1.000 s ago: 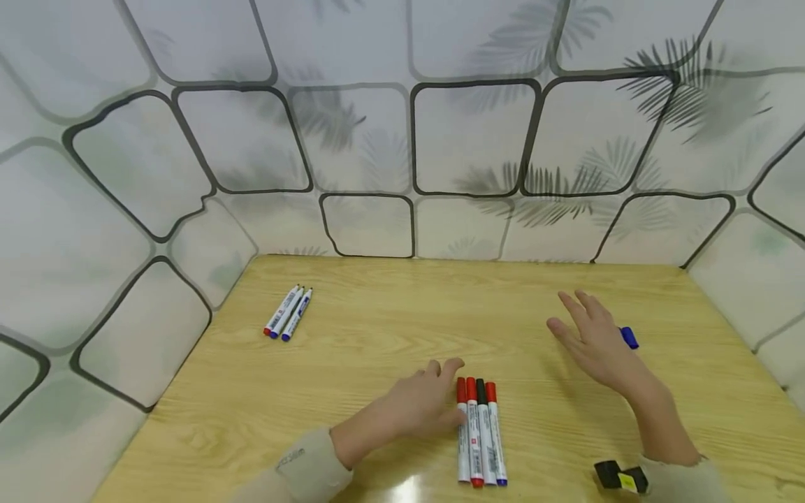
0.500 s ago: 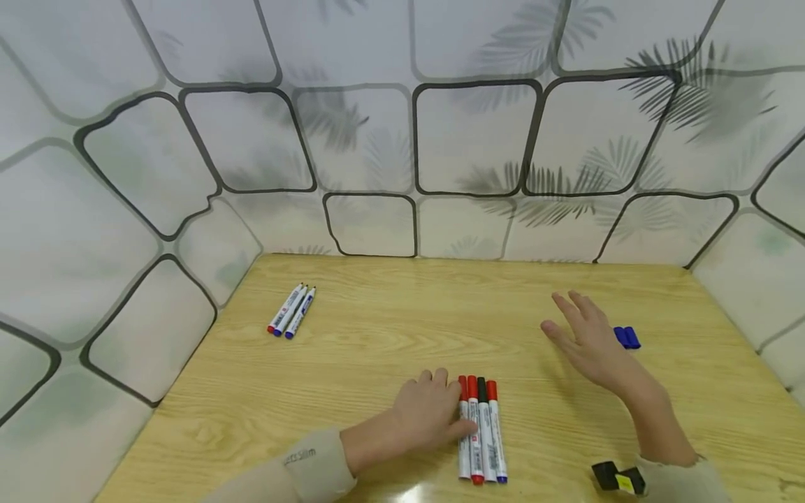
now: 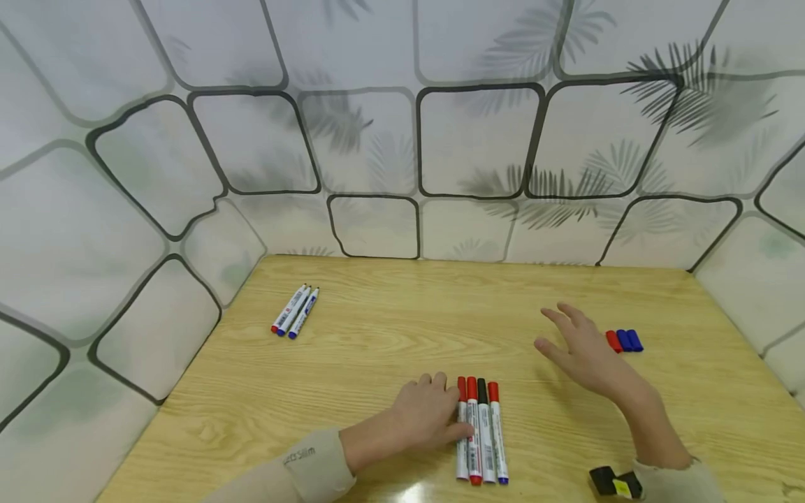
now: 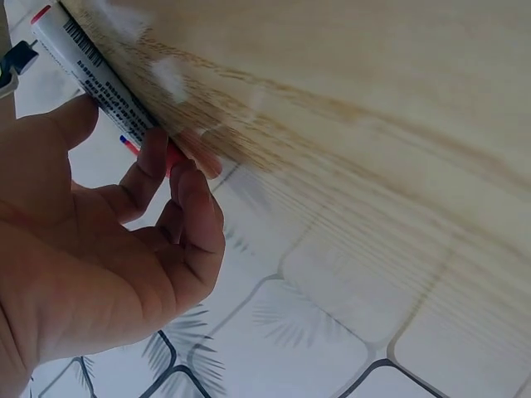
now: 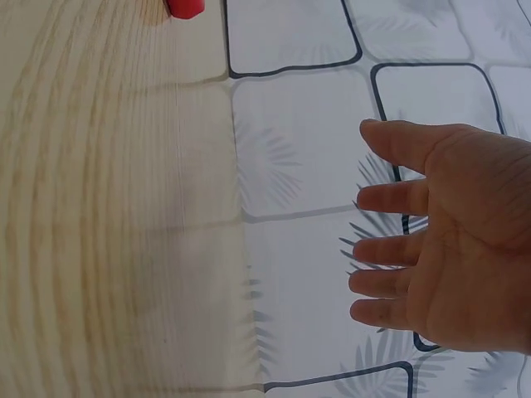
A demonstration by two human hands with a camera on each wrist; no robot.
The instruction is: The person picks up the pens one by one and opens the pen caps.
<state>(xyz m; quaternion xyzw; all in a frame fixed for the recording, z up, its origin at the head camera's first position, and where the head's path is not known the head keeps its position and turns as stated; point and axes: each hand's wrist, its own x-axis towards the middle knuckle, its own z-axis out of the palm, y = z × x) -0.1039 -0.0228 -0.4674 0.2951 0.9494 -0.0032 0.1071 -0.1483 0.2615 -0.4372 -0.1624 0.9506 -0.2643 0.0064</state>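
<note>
A row of several capped white markers (image 3: 488, 447) lies side by side at the front of the table, most with red caps and one with a black cap. My left hand (image 3: 424, 412) reaches over the row's left end. In the left wrist view, its thumb and bent fingers pinch a red-capped marker (image 4: 95, 75) with a red end. The fingers partly cover the caps. Off to the right, my right hand (image 3: 581, 356) hovers over the table with fingers spread, holding nothing; its palm shows in the right wrist view.
Three uncapped markers (image 3: 294, 311) lie together at the back left. Near the right hand are a red cap (image 3: 613, 341) and two blue caps (image 3: 629, 340) in a row. Patterned walls (image 3: 377, 223) border the table's back and sides.
My left hand has moved right onto the left end of the marker row and its fingers have lowered. The right hand has drawn slightly left, uncovering the red and blue caps.
</note>
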